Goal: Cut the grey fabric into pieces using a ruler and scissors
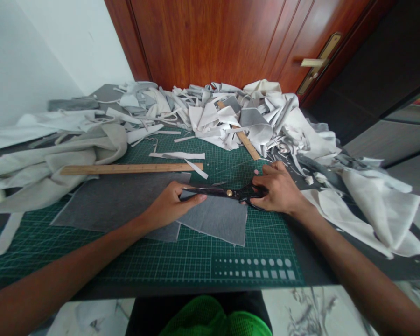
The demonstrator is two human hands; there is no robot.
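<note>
My right hand (280, 189) is closed around the handles of black scissors (227, 192), whose blades point left across a piece of grey fabric (217, 219). My left hand (173, 205) pinches the edge of that grey fabric beside the blade tips. The fabric lies on a green cutting mat (196, 256). A larger grey sheet (112, 200) lies under it to the left.
A wooden ruler (131, 168) lies on the mat behind the fabric, a second one (247, 144) pokes from a heap of white and grey offcuts (231, 112) at the back. White cloth (38, 168) is piled left and right. A wooden door (231, 42) stands behind.
</note>
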